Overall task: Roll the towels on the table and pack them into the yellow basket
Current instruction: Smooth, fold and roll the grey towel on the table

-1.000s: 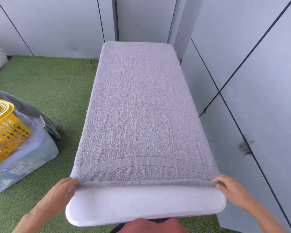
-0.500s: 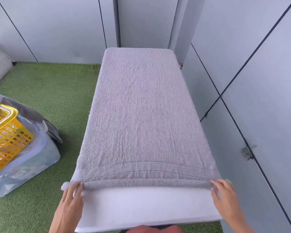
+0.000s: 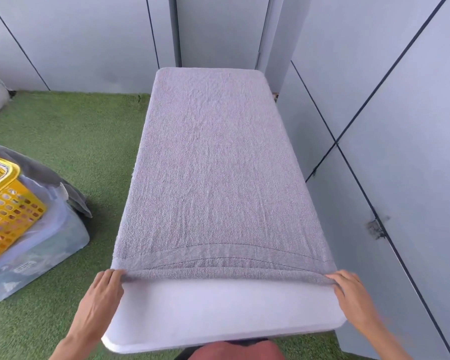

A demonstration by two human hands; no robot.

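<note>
We pinch the grey towel [image 3: 213, 162] at the table's [image 3: 218, 313] near corners, left hand [image 3: 102, 294] and right hand [image 3: 351, 294], its hem barely turned. All the rolling remains; packing into the yellow basket [image 3: 5, 203] isn't begun.

Light: we see bright, even, shadowless daylight.
Blur: right forearm smeared.
Distortion: wall lines bow at edges.

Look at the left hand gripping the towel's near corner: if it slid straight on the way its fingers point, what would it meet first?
The left hand points along the towel's near hem, so it would probably meet more bunched towel first; the right hand lies far beyond.
</note>
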